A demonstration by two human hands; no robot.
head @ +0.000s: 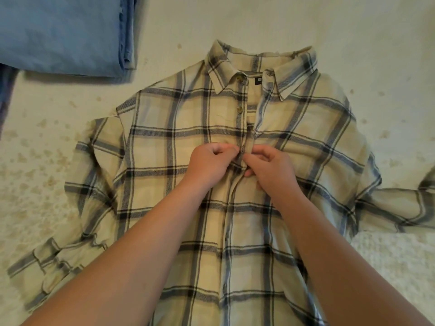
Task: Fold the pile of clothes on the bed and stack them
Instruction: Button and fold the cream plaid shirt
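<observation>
A cream plaid shirt [164,149] with dark and blue-grey checks lies face up on the bed, collar away from me, sleeves spread to both sides. My left hand [209,162] pinches the left edge of the button placket at mid-chest. My right hand [268,167] pinches the right edge of the placket, its fingertips right against those of the left hand at a button. Above my hands the front lies open, showing two buttons and a dark label at the neck. Below my hands the front edges lie together.
A stack of folded blue garments [63,34] lies at the far left on the cream bedspread [376,43] with its faint leaf pattern. A strip of dark blue cloth [6,95] shows at the left edge.
</observation>
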